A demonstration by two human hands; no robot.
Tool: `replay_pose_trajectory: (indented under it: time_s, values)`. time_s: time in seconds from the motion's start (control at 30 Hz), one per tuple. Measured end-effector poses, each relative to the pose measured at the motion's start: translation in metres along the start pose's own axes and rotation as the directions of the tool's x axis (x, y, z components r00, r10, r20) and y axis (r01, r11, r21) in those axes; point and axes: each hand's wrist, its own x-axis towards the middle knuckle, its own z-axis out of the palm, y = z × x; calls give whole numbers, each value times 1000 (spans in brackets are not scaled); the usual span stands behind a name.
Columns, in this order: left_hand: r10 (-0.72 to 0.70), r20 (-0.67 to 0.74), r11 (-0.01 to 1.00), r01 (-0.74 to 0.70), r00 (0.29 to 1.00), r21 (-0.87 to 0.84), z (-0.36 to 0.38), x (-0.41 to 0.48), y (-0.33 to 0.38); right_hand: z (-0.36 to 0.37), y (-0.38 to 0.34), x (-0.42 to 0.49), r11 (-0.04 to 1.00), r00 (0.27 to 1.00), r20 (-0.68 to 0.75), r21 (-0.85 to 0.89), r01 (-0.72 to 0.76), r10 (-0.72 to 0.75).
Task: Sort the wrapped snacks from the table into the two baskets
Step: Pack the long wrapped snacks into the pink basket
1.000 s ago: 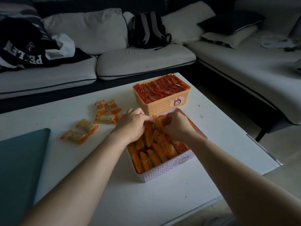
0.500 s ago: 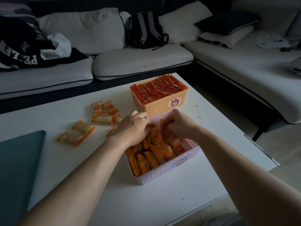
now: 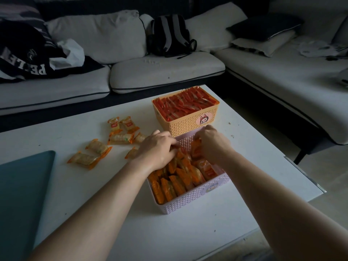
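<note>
Pink basket (image 3: 190, 201) at near edge of table (image 3: 113, 213), packed with orange snacks (image 3: 176, 185), left hand (image 3: 158, 147) and right hand (image 3: 213, 143) inside, fingers (image 3: 169, 145) curled among packets, grip untellable, loose snacks (image 3: 98, 147) lying leftward, orange basket (image 3: 186, 127) of red snacks (image 3: 184, 104) beyond.

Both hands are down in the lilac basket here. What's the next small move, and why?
Probably the left hand lifts out of the lilac perforated plastic basket and reaches for the nearest loose orange-wrapped snack packet, lying just left of it on the white table. Several such packets remain unsorted there, and this basket holds the same kind.
</note>
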Motion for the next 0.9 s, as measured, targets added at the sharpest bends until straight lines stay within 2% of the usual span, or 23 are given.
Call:
replay_pose_trajectory:
  time_s: [0.17,0.27,0.37,0.43,0.53,0.6,0.67,0.73,0.77,0.8,0.9]
  values:
    - [-28,-9,999,28,1000,-30,1,2,4,-12,0,-2,995,991,-91,-6,95,-95]
    - [-49,-60,991,40,997,-131,1,2,8,-8,0,-3,986,986,-27,-22,165,-166]
    - [-36,-66,977,21,997,-211,6,5,15,-6,-2,-4,975,976,22,39,218,-219]
    - [-54,-28,972,46,998,-232,10,8,20,-9,-1,-3,968,983,27,179,175,-183]
    - [-58,-10,971,54,998,-233,15,13,23,-11,4,-1,905,992,117,425,1,-56]
    - [-9,-15,976,5,1000,-220,15,14,22,-9,9,4,867,991,137,493,-70,1]
    - [59,-23,984,-62,998,-169,15,15,20,-12,16,7,887,998,32,457,-63,54]
    - [87,-9,991,-87,996,-100,16,18,19,-19,23,6,947,988,-138,320,-15,62]
    - [86,3,994,-86,996,-75,15,19,18,-22,27,4,973,984,-176,233,8,34]
    - [85,12,995,-84,996,-56,15,20,19,-25,29,2,989,987,-158,149,19,5]
    - [87,26,995,-85,996,-60,13,23,19,-22,31,-2,997,999,14,-59,48,-47]
